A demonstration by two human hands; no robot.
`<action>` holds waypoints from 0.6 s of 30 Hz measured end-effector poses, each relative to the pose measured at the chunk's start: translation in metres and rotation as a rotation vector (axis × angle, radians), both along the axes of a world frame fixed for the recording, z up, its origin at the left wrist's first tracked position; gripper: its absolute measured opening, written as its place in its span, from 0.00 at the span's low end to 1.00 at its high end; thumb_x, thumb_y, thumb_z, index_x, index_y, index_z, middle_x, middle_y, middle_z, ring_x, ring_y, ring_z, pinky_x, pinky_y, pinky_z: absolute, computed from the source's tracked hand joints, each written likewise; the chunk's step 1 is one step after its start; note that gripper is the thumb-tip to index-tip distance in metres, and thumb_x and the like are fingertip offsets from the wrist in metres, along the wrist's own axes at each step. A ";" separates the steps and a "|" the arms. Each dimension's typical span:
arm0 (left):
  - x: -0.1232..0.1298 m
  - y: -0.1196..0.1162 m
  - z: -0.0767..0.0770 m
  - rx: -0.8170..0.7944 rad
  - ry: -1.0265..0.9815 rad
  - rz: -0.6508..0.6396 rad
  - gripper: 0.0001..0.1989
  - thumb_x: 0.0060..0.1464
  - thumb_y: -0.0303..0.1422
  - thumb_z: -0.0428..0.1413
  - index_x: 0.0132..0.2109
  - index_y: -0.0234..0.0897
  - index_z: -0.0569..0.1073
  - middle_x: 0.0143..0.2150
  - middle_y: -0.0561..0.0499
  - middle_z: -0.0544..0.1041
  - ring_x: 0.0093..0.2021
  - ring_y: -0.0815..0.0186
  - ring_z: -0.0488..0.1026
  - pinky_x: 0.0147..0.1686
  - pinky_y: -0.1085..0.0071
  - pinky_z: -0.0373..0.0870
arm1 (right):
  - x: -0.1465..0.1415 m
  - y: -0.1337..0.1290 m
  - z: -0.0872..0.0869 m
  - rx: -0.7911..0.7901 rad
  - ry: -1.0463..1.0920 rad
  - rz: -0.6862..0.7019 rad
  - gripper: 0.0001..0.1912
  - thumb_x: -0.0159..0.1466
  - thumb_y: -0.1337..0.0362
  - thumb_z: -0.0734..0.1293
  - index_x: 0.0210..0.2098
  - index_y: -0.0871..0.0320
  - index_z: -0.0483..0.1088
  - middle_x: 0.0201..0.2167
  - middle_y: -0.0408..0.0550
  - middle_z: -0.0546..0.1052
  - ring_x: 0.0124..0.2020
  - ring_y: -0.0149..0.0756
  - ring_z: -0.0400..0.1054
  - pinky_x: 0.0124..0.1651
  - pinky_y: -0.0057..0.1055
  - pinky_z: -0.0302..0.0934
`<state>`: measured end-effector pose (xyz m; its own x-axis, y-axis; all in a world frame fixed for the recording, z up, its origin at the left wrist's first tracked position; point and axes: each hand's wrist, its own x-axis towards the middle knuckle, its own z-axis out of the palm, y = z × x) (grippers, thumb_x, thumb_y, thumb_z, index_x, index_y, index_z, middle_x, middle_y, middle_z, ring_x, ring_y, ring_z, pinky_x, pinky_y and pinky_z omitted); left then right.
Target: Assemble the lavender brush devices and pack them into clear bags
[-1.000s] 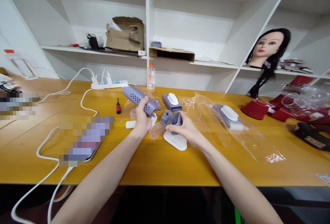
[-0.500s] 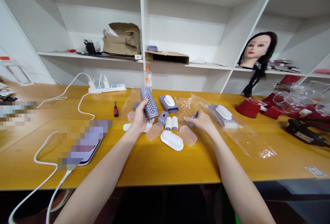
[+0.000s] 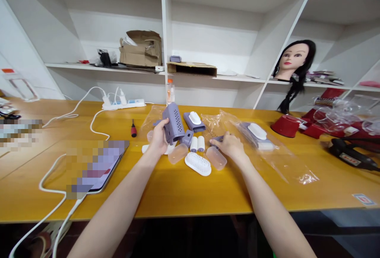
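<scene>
Left hand [image 3: 158,139] grips a perforated lilac casing [image 3: 173,123] — right hand [image 3: 230,146] half-curled over a hidden lilac piece [image 3: 217,139], hold unclear.

Bare left forearm [image 3: 117,202]; bare right forearm [image 3: 271,206]

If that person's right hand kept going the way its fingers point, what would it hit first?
Likely the nearer small white cylinder ahead of the right hand, though depth is unclear.
</scene>
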<state>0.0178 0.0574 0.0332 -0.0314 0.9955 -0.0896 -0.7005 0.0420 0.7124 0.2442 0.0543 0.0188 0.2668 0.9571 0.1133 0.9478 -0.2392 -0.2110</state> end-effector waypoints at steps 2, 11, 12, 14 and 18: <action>-0.007 0.004 0.000 -0.050 0.046 0.087 0.11 0.45 0.33 0.57 0.38 0.34 0.71 0.26 0.50 0.75 0.24 0.66 0.73 0.24 0.71 0.70 | 0.000 -0.001 0.000 0.011 -0.003 0.012 0.35 0.55 0.41 0.60 0.47 0.65 0.64 0.47 0.67 0.69 0.49 0.61 0.62 0.44 0.46 0.59; -0.026 0.019 0.000 0.066 0.180 0.505 0.14 0.37 0.33 0.63 0.35 0.36 0.73 0.29 0.52 0.76 0.27 0.69 0.73 0.27 0.75 0.69 | -0.009 -0.008 0.004 0.374 0.058 0.224 0.23 0.61 0.52 0.59 0.48 0.62 0.64 0.46 0.61 0.69 0.49 0.54 0.62 0.45 0.47 0.58; -0.020 0.015 0.001 0.079 0.169 0.463 0.13 0.39 0.33 0.62 0.35 0.37 0.72 0.30 0.53 0.76 0.28 0.69 0.73 0.27 0.75 0.70 | -0.014 -0.012 0.006 0.446 0.119 0.319 0.21 0.61 0.54 0.59 0.50 0.60 0.63 0.47 0.59 0.69 0.49 0.50 0.63 0.47 0.45 0.58; -0.005 0.005 0.002 0.089 0.116 0.292 0.11 0.43 0.33 0.60 0.37 0.37 0.72 0.31 0.52 0.76 0.28 0.68 0.73 0.28 0.74 0.71 | -0.031 -0.023 0.009 0.544 0.249 0.549 0.23 0.61 0.55 0.61 0.53 0.57 0.59 0.49 0.55 0.68 0.50 0.45 0.63 0.49 0.42 0.58; 0.028 -0.018 0.001 0.061 0.081 0.008 0.11 0.47 0.34 0.58 0.40 0.37 0.71 0.33 0.50 0.76 0.30 0.66 0.73 0.31 0.70 0.71 | -0.064 -0.041 0.011 0.541 0.224 0.724 0.41 0.53 0.53 0.67 0.61 0.57 0.46 0.56 0.59 0.60 0.54 0.50 0.59 0.50 0.47 0.58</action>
<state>0.0459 0.0398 0.0340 -0.0446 0.9987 -0.0260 -0.6407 -0.0086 0.7678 0.1800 0.0129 0.0294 -0.3051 0.7307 0.6108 0.7514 0.5787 -0.3169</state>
